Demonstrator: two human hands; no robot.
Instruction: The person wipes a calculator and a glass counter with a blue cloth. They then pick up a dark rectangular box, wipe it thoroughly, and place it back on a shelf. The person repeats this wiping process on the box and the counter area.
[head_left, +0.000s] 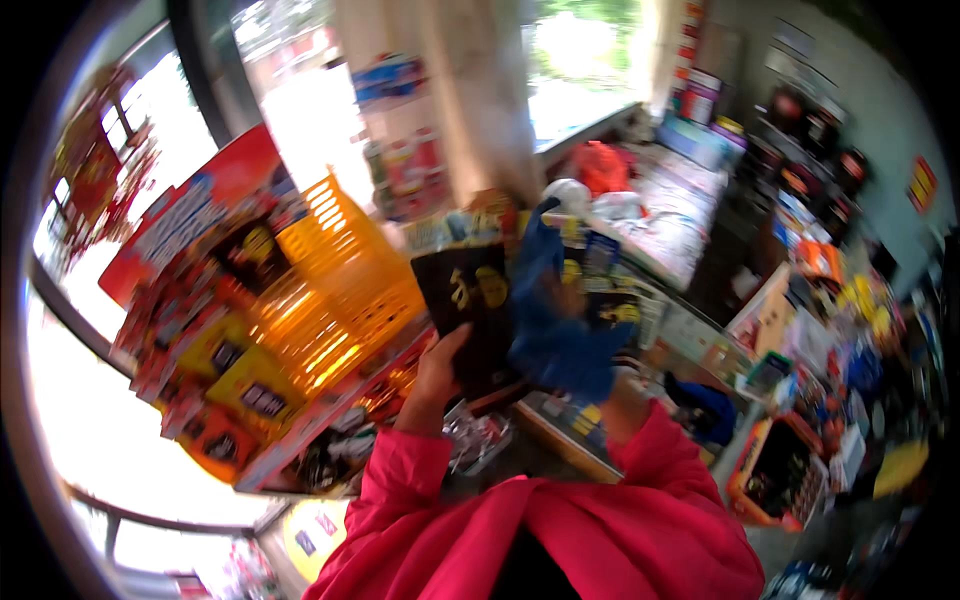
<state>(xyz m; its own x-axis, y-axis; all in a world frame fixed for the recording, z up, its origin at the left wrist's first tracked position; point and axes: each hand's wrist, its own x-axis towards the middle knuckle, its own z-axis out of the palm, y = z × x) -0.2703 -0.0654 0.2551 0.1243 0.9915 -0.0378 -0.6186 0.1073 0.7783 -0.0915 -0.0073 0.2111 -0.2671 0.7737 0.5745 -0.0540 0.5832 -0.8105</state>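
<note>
My left hand (441, 367) grips the lower left edge of a dark brown packet (466, 296) printed with a yellow round picture and writing. The packet stands upright in front of me. Right beside it, my right hand (568, 297) holds a crumpled blue cloth (559, 349), which covers much of the hand and hangs down over the wrist. Motion blur softens the cloth and fingers. To the left of the packet an orange slatted plastic basket (341, 289) lies tilted. More dark packets (611, 307) show partly behind the cloth.
A red display carton (214, 199) with small snack packets (255, 386) sits at the left, near bright windows. Behind are bottles (409, 172) and a littered white surface (667, 202). An orange-rimmed crate (780, 472) and heaped goods (847, 360) lie to the right.
</note>
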